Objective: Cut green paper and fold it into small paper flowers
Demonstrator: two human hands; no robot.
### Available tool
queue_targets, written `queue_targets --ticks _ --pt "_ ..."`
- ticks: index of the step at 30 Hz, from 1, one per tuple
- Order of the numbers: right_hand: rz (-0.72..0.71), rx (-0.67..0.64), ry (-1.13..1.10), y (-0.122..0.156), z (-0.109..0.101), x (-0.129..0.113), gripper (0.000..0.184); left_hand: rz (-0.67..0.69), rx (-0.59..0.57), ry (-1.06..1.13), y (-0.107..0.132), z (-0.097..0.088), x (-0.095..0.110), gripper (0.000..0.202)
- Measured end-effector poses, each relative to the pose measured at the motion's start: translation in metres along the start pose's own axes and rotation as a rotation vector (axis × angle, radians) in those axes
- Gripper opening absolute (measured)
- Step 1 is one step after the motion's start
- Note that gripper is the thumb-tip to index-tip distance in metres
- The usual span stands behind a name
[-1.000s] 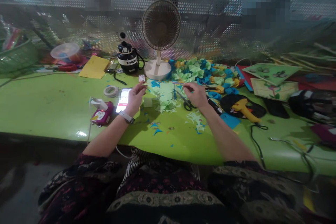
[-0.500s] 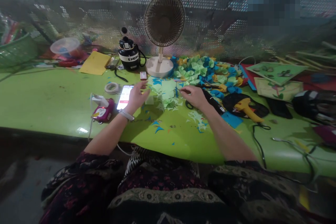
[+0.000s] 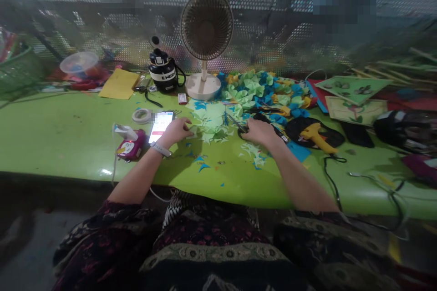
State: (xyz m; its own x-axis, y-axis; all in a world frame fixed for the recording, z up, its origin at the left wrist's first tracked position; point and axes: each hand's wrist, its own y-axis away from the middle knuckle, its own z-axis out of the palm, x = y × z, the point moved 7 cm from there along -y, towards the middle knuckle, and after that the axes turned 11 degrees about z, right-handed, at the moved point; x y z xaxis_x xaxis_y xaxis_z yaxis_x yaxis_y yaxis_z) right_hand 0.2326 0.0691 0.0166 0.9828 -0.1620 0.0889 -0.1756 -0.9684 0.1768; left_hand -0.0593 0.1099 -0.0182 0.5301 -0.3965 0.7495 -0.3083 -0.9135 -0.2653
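Note:
My right hand [image 3: 260, 132] is closed on a pair of scissors [image 3: 235, 122], whose blades point away to the upper left over the paper scraps. On the left, the curled fingers of my left hand [image 3: 176, 130] pinch the edge of a small light green paper square [image 3: 194, 133], which they partly cover. Light green paper [image 3: 215, 113] with cut scraps around it lies between the hands. A lit phone [image 3: 160, 126] is beside my left wrist. Behind my right hand sits a heap of green, blue and yellow paper pieces [image 3: 251, 88].
A fan [image 3: 203, 85] and a black bottle [image 3: 163, 72] stand at the back. A tape roll [image 3: 141, 116] and purple plug block [image 3: 131, 146] are on the left. A yellow glue gun [image 3: 317, 138] lies right, its cord trailing to the table edge. Scraps [image 3: 204, 167] litter the front.
My right hand has taken hold of the scissors, with their blades now showing. My left hand has come down to the small green paper square, its fingers closing. The view has shifted slightly.

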Motion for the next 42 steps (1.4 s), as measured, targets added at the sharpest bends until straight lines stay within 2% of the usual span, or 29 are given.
queue_targets --ticks 4,7,10,13,16,19,22,26,30,33,37,42 --pt "0.014 -0.076 0.011 0.0 0.002 0.007 0.028 0.017 0.025 0.056 -0.001 -0.004 0.003 0.019" --pt "0.002 -0.075 -0.015 -0.002 0.003 0.01 0.025 0.018 0.072 0.095 -0.002 -0.007 0.006 0.015" --pt "0.0 -0.064 -0.068 -0.004 0.003 0.014 0.02 0.039 0.157 0.119 -0.001 -0.01 0.013 0.017" --pt "-0.006 -0.08 -0.17 -0.003 -0.003 0.019 0.011 0.038 0.232 0.268 0.002 -0.011 0.023 0.022" --pt "-0.001 -0.13 -0.421 0.003 -0.011 0.025 0.004 -0.044 0.246 0.572 0.005 -0.005 0.026 0.028" --pt "0.016 -0.183 -0.766 0.008 -0.014 0.025 0.011 -0.226 0.12 0.942 0.009 0.012 0.026 0.032" --pt "-0.008 -0.25 -1.061 0.01 -0.009 0.013 0.019 -0.376 0.055 1.12 0.013 0.024 0.024 0.039" --pt "-0.07 -0.37 -1.328 0.014 0.003 -0.013 0.025 -0.443 0.027 1.15 0.017 0.032 0.023 0.043" --pt "-0.09 -0.487 -1.421 0.024 0.013 -0.035 0.027 -0.448 0.017 1.122 0.021 0.035 0.025 0.042" --pt "-0.104 -0.506 -1.468 0.028 0.014 -0.042 0.03 -0.351 -0.011 1.067 0.02 0.033 0.032 0.043" --pt "-0.125 -0.525 -1.512 0.027 0.017 -0.045 0.032 -0.217 -0.017 0.984 0.017 0.03 0.038 0.057" --pt "-0.16 -0.555 -1.474 0.027 0.025 -0.051 0.038 -0.262 -0.006 0.97 0.017 0.035 0.033 0.028"
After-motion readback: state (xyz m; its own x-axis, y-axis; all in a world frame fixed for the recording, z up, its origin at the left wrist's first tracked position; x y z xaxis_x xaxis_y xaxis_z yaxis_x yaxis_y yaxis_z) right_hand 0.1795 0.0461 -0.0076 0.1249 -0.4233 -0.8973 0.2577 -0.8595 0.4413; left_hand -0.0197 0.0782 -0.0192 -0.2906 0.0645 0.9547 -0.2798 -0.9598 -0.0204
